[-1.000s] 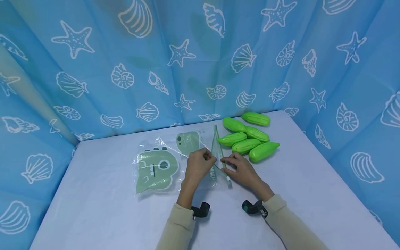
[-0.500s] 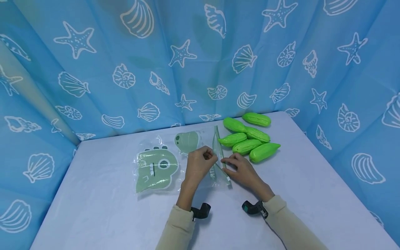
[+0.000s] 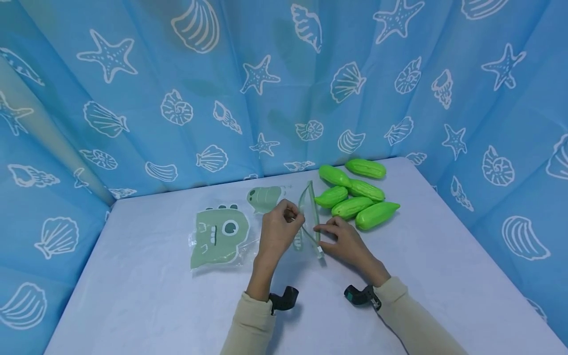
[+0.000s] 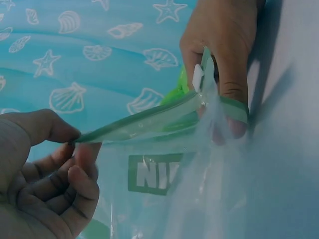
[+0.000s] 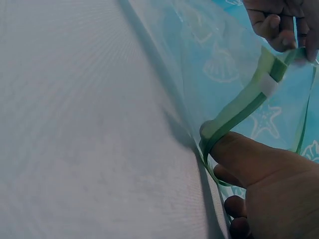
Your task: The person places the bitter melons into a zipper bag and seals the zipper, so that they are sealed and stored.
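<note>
A clear plastic zip bag (image 3: 220, 235) with green cartoon prints lies on the table, its mouth towards the right. My left hand (image 3: 278, 229) pinches one green zip edge between thumb and forefinger and holds it raised. The other edge is with my right hand (image 3: 347, 241), whose thumb (image 5: 239, 149) passes behind the green strip, inside the mouth; its fingers are partly hidden. The mouth gapes between the hands. Near one end of the zip strip (image 4: 144, 119) sits a white slider (image 5: 269, 85). Several bright green bitter melons (image 3: 377, 215) lie just beyond my right hand.
The table has a white cloth (image 3: 133, 305). A blue curtain (image 3: 275, 113) with white shells and starfish stands along its back and sides. Each wrist carries a black camera (image 3: 284, 299).
My left hand has risen slightly, lifting its edge of the zip bag, and the mouth gapes wider. The bag's slider end has shifted a little left. My right hand stays almost still.
</note>
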Demonstrator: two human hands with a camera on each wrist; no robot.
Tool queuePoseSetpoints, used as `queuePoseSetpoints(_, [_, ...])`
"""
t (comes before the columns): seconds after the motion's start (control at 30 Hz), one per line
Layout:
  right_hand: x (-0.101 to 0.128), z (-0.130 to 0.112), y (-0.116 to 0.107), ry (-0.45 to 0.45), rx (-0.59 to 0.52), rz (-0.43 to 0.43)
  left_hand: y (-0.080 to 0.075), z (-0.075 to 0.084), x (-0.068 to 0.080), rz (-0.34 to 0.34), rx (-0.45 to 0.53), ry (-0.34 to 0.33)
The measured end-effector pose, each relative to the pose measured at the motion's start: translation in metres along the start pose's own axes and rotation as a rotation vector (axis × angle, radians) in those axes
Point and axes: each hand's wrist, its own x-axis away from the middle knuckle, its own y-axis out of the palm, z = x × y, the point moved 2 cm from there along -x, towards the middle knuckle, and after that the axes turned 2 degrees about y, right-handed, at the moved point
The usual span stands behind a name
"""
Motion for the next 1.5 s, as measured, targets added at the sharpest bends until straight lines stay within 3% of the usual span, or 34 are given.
queuePoseSetpoints(0.17, [0.001, -0.001, 0.000, 0.005, -0.003, -0.001, 0.001, 0.001, 0.000, -0.036, 0.006, -0.030])
queuePoseSetpoints(0.33, [0.000, -0.001, 0.000, 0.005, 0.011, 0.001, -0.002, 0.003, 0.001, -0.051, -0.114, 0.001])
queuePoseSetpoints(0.57, [0.000, -0.003, -0.001, 0.004, 0.013, 0.004, -0.016, 0.010, 0.002, 0.040, -0.222, 0.072])
queuePoseSetpoints(0.7, [-0.001, -0.007, -0.003, 0.033, 0.042, -0.002, -0.026, 0.016, 0.003, 0.096, -0.188, 0.112])
queuePoseSetpoints(0.8, [-0.001, -0.010, -0.003, 0.050, 0.077, -0.005, -0.028, 0.018, 0.003, 0.098, -0.153, 0.109])
queuePoseSetpoints(0.93, [0.000, -0.011, -0.003, 0.046, 0.060, -0.022, -0.022, 0.014, 0.002, 0.081, -0.116, 0.067])
queuePoseSetpoints(1.13, [0.003, -0.022, -0.017, 0.000, -0.022, -0.020, -0.014, 0.004, 0.003, 0.083, -0.093, 0.056])
queuePoseSetpoints(1.23, [0.005, -0.030, -0.031, -0.073, 0.053, 0.023, -0.016, 0.003, 0.004, 0.089, -0.094, 0.046])
queuePoseSetpoints(1.37, [0.007, -0.028, -0.056, -0.161, 0.255, 0.102, -0.019, 0.002, 0.003, 0.086, -0.083, 0.035])
queuePoseSetpoints(1.5, [0.008, -0.014, -0.081, -0.161, 0.442, 0.109, -0.022, 0.001, 0.001, 0.085, -0.077, 0.043])
